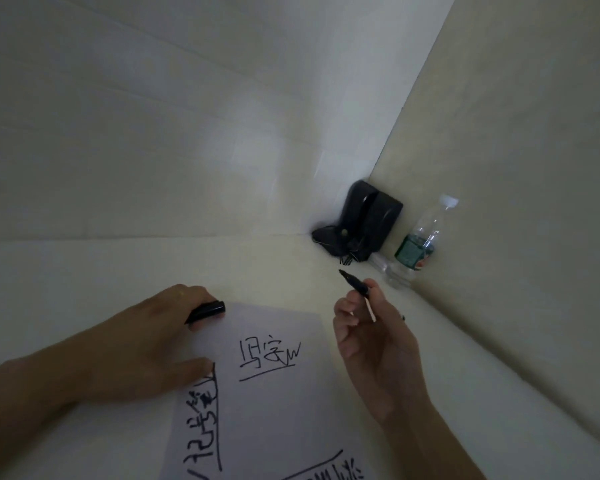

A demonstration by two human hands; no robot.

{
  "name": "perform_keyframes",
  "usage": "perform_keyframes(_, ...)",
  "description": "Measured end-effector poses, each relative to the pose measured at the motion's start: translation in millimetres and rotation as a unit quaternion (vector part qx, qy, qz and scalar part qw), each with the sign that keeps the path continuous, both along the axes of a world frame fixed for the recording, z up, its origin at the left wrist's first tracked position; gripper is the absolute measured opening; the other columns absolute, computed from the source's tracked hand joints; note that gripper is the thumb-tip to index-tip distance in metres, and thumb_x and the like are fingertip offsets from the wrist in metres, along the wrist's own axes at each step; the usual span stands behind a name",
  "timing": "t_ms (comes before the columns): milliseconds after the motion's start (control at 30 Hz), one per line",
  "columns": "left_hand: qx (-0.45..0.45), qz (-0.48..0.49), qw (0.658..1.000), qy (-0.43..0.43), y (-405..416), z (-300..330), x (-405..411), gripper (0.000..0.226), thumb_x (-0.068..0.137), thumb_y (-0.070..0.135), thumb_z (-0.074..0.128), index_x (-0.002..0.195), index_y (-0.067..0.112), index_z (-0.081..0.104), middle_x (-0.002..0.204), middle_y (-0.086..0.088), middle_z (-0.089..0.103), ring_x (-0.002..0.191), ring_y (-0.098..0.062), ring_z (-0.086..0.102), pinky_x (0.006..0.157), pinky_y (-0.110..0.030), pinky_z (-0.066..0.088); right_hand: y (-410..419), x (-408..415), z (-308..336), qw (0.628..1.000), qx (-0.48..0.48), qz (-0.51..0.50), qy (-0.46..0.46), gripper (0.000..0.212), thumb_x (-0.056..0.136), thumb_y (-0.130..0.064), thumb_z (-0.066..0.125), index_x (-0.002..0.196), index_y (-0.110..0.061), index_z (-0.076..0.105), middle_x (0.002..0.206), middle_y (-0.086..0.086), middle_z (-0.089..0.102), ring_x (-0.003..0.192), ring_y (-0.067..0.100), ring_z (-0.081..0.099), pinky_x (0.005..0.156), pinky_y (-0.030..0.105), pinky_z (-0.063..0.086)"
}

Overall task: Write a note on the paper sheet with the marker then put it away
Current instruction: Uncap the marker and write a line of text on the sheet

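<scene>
One clear plastic water bottle (pixel 421 242), green label, white cap on, looks near empty. One white paper sheet (pixel 274 393) with black handwriting on the table. Right hand (pixel 374 344) pinches uncapped black marker (pixel 354 283); left hand (pixel 146 344) presses sheet, gripping black marker cap (pixel 207 310).

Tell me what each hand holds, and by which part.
Right hand holds the uncapped marker by its barrel, tip up. Left hand holds the cap, open end showing.

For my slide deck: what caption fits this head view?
Note written: right hand lifts the uncapped marker off the paper while left hand holds the cap.
</scene>
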State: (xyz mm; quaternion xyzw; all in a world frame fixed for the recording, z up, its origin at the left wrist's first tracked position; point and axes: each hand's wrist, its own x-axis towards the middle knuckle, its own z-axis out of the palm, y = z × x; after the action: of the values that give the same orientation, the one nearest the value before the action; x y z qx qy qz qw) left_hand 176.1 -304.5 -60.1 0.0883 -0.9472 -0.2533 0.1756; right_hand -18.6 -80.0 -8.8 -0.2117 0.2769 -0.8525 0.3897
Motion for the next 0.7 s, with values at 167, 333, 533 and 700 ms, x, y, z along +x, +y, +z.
perform_keyframes(167, -0.012, -0.005, 1.0, 0.002, -0.6, -1.2, 0.2, 0.055, 0.08, 0.066, 0.063, 0.127, 0.047, 0.043, 0.119, 0.028, 0.048, 0.113, 0.003, 0.052, 0.097, -0.027, 0.048, -0.8, 3.7, -4.4, 0.981, 0.108, -0.056, 0.152, 0.028, 0.068, -0.019, 0.089, 0.085, -0.005, 0.071, 0.06, 0.006, 0.056, 0.056, 0.016, 0.048, 0.051, 0.023, 0.042)
perform_keyframes(333, -0.005, -0.011, 1.0, 0.005, 3.8, 4.7, 0.9, 0.057, 0.078, 0.065, 0.06, 0.125, 0.036, 0.049, 0.118, 0.016, 0.054, 0.109, -0.003, 0.055, 0.096, -0.032, 0.05, -5.3, 19.4, -11.4, 0.755, 0.169, -0.257, 0.579, 0.019, 0.082, 0.007, 0.076, 0.093, -0.008, 0.079, 0.086, 0.007, 0.075, 0.074, 0.02, 0.068, 0.07, 0.023, 0.053)
perform_keyframes(533, 0.014, -0.014, 1.0, -0.008, 6.4, 9.7, 2.9, 0.049, 0.083, 0.067, 0.055, 0.124, 0.041, 0.049, 0.117, 0.018, 0.054, 0.11, -0.003, 0.054, 0.095, -0.03, 0.048, -6.4, 21.3, -11.5, 0.752, 0.208, -0.294, 0.553, 0.019, 0.087, -0.004, 0.074, 0.103, -0.013, 0.078, 0.093, 0.001, 0.077, 0.085, 0.015, 0.071, 0.076, 0.028, 0.057)
perform_keyframes(700, 0.105, 0.014, 0.99, 0.088, 15.0, 18.7, -1.3, 0.038, 0.108, 0.037, 0.024, 0.116, 0.035, 0.061, 0.107, 0.034, 0.054, 0.108, 0.005, 0.052, 0.088, -0.01, 0.038, -9.5, 26.0, -8.4, 0.957, 0.188, -0.126, 0.181, 0.021, 0.081, -0.013, 0.068, 0.092, 0.002, 0.077, 0.077, 0.006, 0.073, 0.069, 0.017, 0.057, 0.067, 0.029, 0.05)
